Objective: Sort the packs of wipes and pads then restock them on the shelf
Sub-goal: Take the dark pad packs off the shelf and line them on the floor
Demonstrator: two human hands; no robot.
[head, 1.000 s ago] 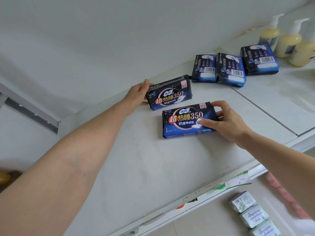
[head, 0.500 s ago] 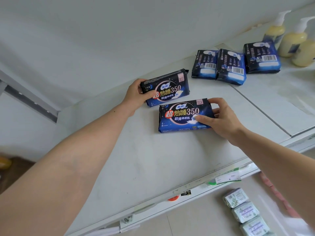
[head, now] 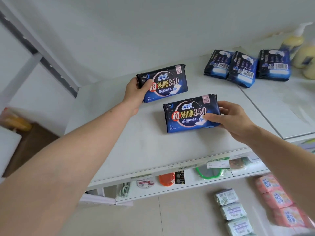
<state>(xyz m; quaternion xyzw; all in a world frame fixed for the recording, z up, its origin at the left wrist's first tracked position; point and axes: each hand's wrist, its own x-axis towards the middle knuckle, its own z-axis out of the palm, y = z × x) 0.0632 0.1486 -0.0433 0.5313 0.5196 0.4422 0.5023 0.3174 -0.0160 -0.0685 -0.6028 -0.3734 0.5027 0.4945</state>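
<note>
1. Hands hold one pack each on the white shelf [head: 136,150]. The left hand [head: 134,92] grips the left end of the far pad pack [head: 164,82], thumb on its front. The right hand [head: 231,120] pinches the right end of the near pad pack [head: 190,114], thumb on the front and fingers behind.
2. Both packs have the long axis left to right, almost parallel, the far one up and to the left of the near one. They are near but apart.
3. Three dark packs [head: 245,68] lie with barcodes up at the back right, beside pump bottles [head: 298,48].
4. The shelf has open room in front and to the left. I judge the near pack can slide toward the far one.
5. Grey-green packs [head: 231,212] and pink packs [head: 279,201] are on the floor below.
</note>
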